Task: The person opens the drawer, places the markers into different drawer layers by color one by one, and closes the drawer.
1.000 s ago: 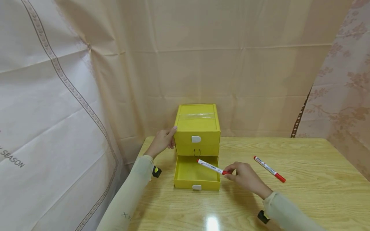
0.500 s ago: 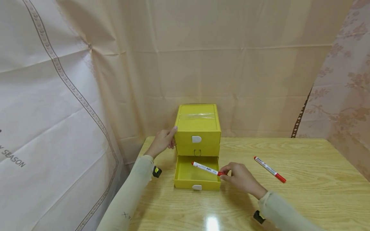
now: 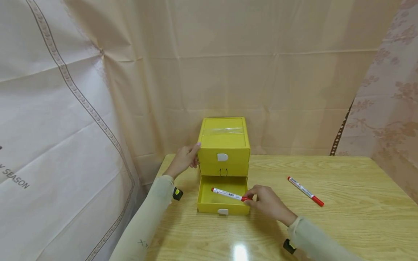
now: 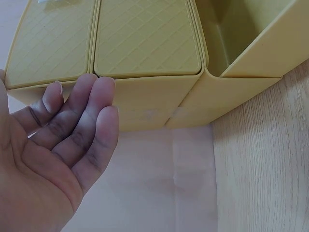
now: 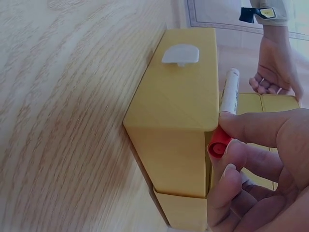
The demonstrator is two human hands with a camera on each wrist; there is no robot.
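Note:
A yellow two-drawer box (image 3: 224,137) stands on the table, its lower drawer (image 3: 209,208) pulled out toward me. My right hand (image 3: 268,203) is at the drawer's right front corner. Between thumb and fingers it pinches the red cap end of a white marker (image 3: 225,193). The marker lies across the drawer opening, its other end pointing left; whether it touches the drawer floor I cannot tell. My left hand (image 3: 183,159) rests against the box's left side, thumb near the top front edge. In the left wrist view, the fingers (image 4: 99,125) touch the side wall, loosely bent.
A second red-and-white marker (image 3: 305,191) lies on the wooden table (image 3: 352,224), right of the box. The upper drawer (image 3: 209,159) is closed, with a white pull tab (image 3: 222,157). Clear tape crosses the box top. Fabric curtains (image 3: 274,79) hang behind and at both sides.
My right hand has moved left with the marker, bringing it farther over the open drawer and slightly lower. The left hand, box and second marker have stayed put.

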